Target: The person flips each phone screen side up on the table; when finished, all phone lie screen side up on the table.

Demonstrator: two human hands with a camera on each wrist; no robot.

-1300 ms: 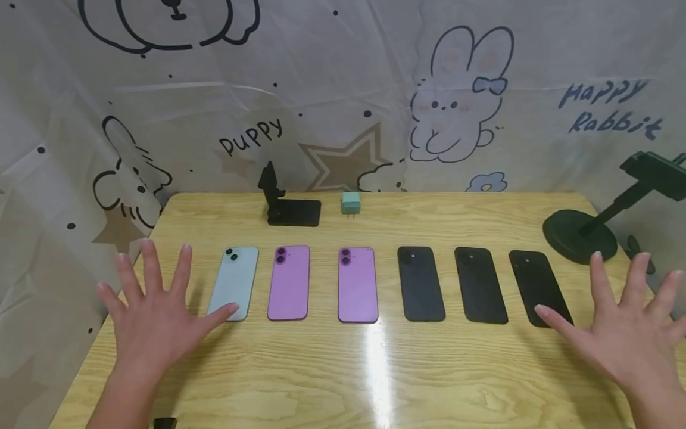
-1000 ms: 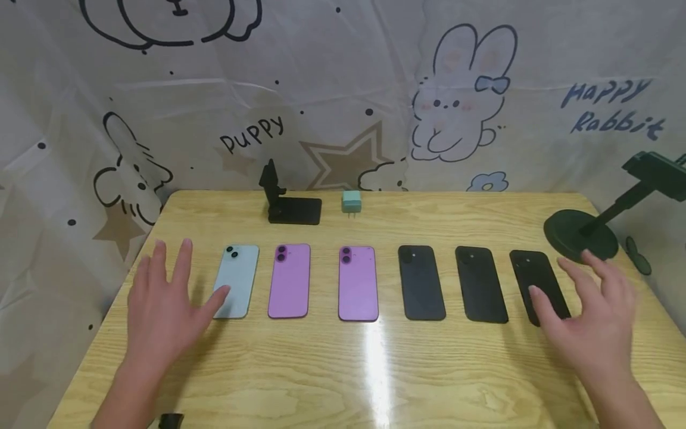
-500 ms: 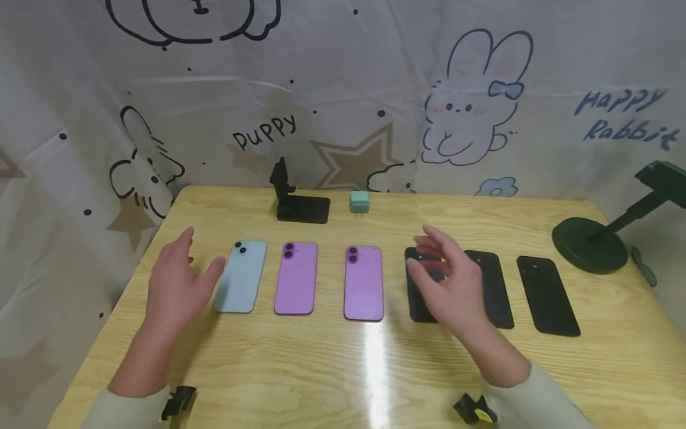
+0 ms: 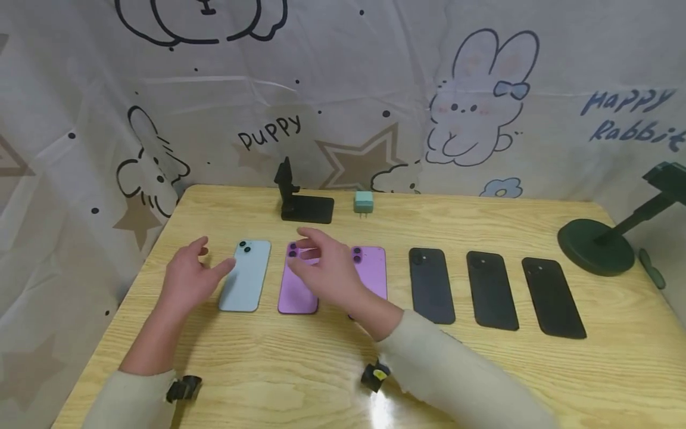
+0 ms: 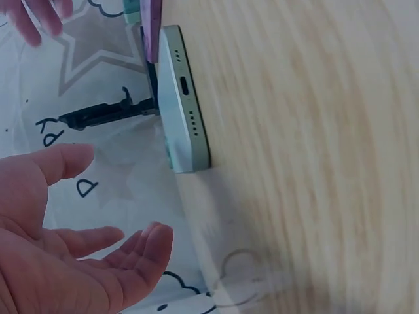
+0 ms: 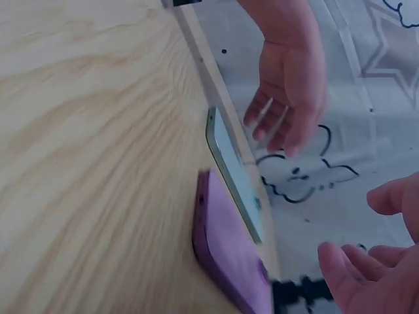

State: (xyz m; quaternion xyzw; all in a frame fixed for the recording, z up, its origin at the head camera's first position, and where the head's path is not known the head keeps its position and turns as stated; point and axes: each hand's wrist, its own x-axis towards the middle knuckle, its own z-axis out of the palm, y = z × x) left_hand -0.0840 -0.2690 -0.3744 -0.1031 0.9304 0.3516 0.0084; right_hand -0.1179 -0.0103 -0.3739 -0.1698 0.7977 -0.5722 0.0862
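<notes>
A row of smartphones lies face down on the wooden table. My left hand (image 4: 189, 279) hovers at the left edge of the pale blue phone (image 4: 245, 280), thumb over its side, fingers loosely bent and holding nothing. Above the left purple phone (image 4: 293, 296) is my right hand (image 4: 334, 274), also holding nothing; it partly covers that phone and the second purple phone (image 4: 374, 274). In the left wrist view, the pale blue phone (image 5: 183, 98) shows its charging port, apart from the fingers. The right wrist view shows the left purple phone (image 6: 229, 252) below the right hand (image 6: 383, 278).
Three dark phones, the nearest of them (image 4: 432, 287), continue the row rightward. Behind stand a black folding stand (image 4: 306, 208) and a mint charger plug (image 4: 363, 202). A dark green stand (image 4: 596, 246) is at the back right. A printed cloth (image 4: 214, 149) hangs behind the table.
My right hand has swept left from the rightmost dark phone to the left purple phone. The left hand has shifted slightly inward, its fingers going from spread to loosely bent. The phones stay put.
</notes>
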